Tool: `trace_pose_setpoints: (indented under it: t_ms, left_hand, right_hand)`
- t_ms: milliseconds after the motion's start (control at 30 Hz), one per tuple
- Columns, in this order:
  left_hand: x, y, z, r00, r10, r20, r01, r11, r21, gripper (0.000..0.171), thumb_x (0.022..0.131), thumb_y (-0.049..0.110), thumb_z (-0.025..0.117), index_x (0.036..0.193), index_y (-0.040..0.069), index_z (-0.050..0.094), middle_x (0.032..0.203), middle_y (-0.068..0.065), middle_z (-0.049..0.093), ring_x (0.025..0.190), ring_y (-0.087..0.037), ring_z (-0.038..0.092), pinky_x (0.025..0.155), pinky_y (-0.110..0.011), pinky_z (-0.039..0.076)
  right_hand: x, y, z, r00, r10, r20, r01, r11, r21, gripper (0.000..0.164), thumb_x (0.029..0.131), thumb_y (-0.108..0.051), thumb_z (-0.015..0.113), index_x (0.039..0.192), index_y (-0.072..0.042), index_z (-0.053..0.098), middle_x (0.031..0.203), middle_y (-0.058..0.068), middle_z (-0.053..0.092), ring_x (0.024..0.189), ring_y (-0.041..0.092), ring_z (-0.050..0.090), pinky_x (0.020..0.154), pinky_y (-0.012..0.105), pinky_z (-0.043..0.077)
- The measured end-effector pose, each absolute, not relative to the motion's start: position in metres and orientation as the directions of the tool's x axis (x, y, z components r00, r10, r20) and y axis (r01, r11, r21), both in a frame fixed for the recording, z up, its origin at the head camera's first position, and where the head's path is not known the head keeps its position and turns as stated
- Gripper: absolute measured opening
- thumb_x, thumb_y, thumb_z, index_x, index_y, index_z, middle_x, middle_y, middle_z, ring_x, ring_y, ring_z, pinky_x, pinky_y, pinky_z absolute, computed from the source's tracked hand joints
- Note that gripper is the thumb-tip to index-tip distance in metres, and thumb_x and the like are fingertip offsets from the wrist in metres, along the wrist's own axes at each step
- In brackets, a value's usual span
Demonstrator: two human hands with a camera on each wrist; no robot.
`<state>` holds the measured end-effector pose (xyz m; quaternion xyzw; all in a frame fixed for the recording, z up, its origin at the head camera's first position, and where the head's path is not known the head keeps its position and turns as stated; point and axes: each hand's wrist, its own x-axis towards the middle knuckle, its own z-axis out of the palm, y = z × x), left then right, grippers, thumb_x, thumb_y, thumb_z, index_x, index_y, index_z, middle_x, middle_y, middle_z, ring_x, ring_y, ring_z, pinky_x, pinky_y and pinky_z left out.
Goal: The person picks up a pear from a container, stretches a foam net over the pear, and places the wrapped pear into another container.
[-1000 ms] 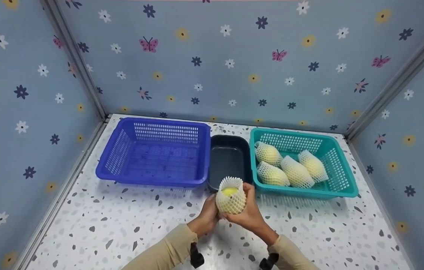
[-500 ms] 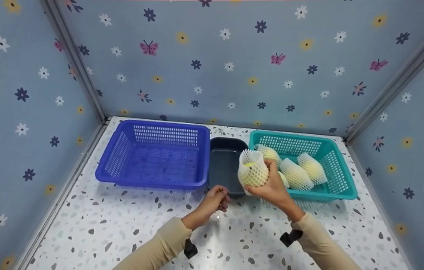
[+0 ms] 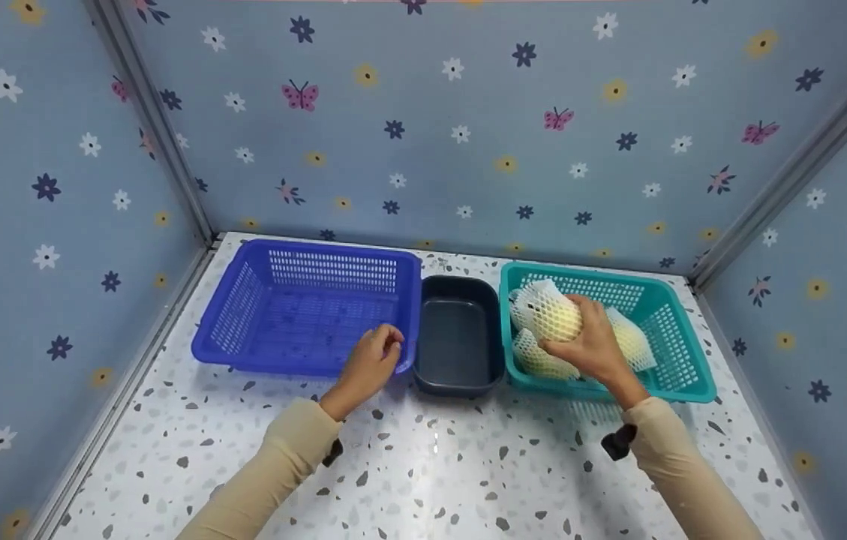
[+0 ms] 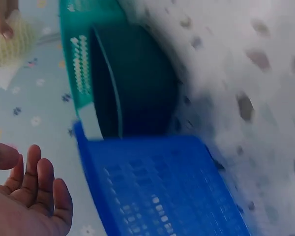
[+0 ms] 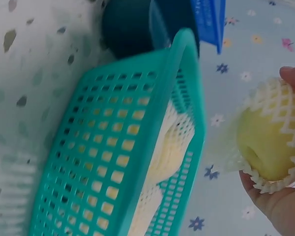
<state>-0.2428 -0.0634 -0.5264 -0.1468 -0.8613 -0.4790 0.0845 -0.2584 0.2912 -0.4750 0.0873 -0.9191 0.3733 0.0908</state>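
In the head view my right hand [image 3: 596, 343] grips a pale yellow fruit [image 3: 554, 319] wrapped in a white foam net. It is over the left part of the teal basket [image 3: 677, 394]. The right wrist view shows the bare dimpled end of this fruit [image 5: 265, 145] peeking out of the net, above the basket's rim. Several more netted fruits [image 3: 542, 358] lie in that basket, partly hidden by my hand. My left hand [image 3: 369, 364] holds nothing; its fingers are loosely curled over the right front rim of the blue basket [image 3: 295, 367].
Between the two baskets stands a dark grey tub [image 3: 459, 388] with nothing in it. All three stand in a row on a speckled white table [image 3: 461, 465]. Flower-patterned panels [image 3: 423, 112] enclose the back and both sides.
Both hands were together around the netted fruit at the front. My left hand let go and moved left to the blue basket; my right carried the fruit right, over the teal basket.
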Motion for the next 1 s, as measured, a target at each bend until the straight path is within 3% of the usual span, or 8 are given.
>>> trace_pose_setpoints:
  t_ms: [167,433,633,833,1000]
  left_hand:
    - [-0.248,-0.076,-0.544,-0.942,0.158,0.296,0.325,0.650,0.687,0.009,0.094,0.008,0.053,0.097,0.006,0.061,0.086,-0.002,0.060,0.083,-0.023,0.053,0.079,-0.044,0.041]
    - [-0.244,-0.078,-0.566,-0.922,0.188,0.338,0.350,0.774,0.527,0.013,0.097,0.014,0.051,0.095,0.009,0.062,0.088,-0.003,0.063,0.081,-0.023,0.055,0.074,-0.039,0.039]
    - [-0.244,-0.078,-0.567,-0.918,0.193,0.346,0.353,0.796,0.491,0.015,0.096,0.015,0.049,0.093,0.011,0.063,0.089,-0.002,0.066,0.084,-0.023,0.057,0.074,-0.039,0.039]
    - [-0.244,-0.079,-0.569,-0.913,0.196,0.359,0.356,0.812,0.462,0.017,0.097,0.016,0.047,0.092,0.010,0.063,0.086,-0.001,0.065,0.079,-0.022,0.056,0.071,-0.037,0.039]
    - [-0.246,-0.077,-0.570,-0.907,0.203,0.368,0.363,0.820,0.442,0.018,0.097,0.017,0.046,0.092,0.011,0.062,0.083,-0.001,0.064,0.076,-0.021,0.055,0.069,-0.036,0.039]
  right_hand:
    - [-0.270,0.303,-0.487,-0.979,-0.067,0.191,-0.179,0.731,-0.659,0.083,0.071,-0.027,0.084,0.137,-0.004,0.040,0.122,0.019,0.044,0.096,0.030,0.048,0.073,0.045,0.048]
    - [-0.286,0.310,-0.507,-0.986,-0.037,0.160,-0.132,0.756,-0.641,0.088,0.071,-0.026,0.084,0.137,0.002,0.032,0.119,0.022,0.047,0.098,0.033,0.050,0.081,0.049,0.046]
    - [-0.292,0.317,-0.520,-0.985,-0.086,0.149,-0.158,0.793,-0.589,0.078,0.078,-0.022,0.079,0.136,0.006,0.036,0.123,0.027,0.046,0.104,0.039,0.048,0.084,0.054,0.042]
    - [-0.301,0.319,-0.527,-0.996,-0.059,0.061,-0.084,0.810,-0.581,0.080,0.085,-0.025,0.072,0.143,0.005,0.026,0.127,0.031,0.032,0.109,0.041,0.041,0.089,0.057,0.038]
    - [-0.308,0.320,-0.532,-0.999,-0.021,0.036,-0.039,0.777,-0.628,0.085,0.085,-0.023,0.071,0.143,0.008,0.018,0.134,0.031,0.029,0.117,0.041,0.037,0.097,0.056,0.034]
